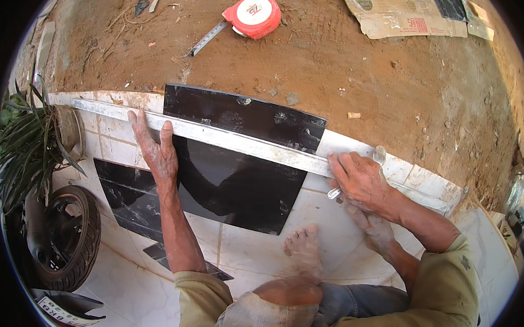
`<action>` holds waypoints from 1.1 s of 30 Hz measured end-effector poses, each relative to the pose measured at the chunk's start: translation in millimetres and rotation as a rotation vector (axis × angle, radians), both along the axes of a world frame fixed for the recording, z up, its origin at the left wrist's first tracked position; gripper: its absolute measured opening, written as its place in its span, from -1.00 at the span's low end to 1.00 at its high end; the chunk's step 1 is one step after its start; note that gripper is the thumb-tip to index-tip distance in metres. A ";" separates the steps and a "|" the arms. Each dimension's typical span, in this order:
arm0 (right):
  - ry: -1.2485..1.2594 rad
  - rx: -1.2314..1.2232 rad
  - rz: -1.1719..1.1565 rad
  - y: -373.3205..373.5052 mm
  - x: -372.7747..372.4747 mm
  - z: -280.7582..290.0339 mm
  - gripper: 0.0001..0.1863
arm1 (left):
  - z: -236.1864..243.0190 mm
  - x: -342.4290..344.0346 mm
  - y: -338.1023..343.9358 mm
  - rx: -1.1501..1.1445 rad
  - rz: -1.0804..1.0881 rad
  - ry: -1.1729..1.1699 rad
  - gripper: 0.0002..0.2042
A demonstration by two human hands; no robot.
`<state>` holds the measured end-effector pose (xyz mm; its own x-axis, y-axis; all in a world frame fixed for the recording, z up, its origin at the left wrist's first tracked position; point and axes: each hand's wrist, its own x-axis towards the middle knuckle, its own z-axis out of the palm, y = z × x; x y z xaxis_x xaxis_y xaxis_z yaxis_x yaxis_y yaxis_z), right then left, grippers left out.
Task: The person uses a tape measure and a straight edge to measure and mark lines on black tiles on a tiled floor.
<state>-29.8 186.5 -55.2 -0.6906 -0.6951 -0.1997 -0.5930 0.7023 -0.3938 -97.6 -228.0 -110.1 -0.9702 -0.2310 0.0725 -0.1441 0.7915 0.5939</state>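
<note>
**Pale bar (232, 140) set across black tile (245, 190)**

The tile lies at the white floor's (251, 251) far edge; any division under the bar is hidden. The left hand (159, 156) spreads open on it; the right hand (359, 177) grips a slim tool (333, 193).

The right hand (359, 175) hides part (a short stretch) of the straightedge (237, 141).

The fisheye head view looks steeply down from close above the hands (359, 178).
</note>
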 end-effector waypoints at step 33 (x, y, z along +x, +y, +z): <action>0.390 -0.248 -0.433 -35.6 -170.3 -8.8 -0.33 | 1.9 36.3 46.9 -0.265 -0.073 -0.014 0.05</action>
<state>-200.1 150.8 -64.0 -0.9090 -0.3301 0.2546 -0.4086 0.8262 -0.3878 -61.3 -181.0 -108.1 -0.9850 -0.1349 0.1073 -0.0875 0.9276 0.3633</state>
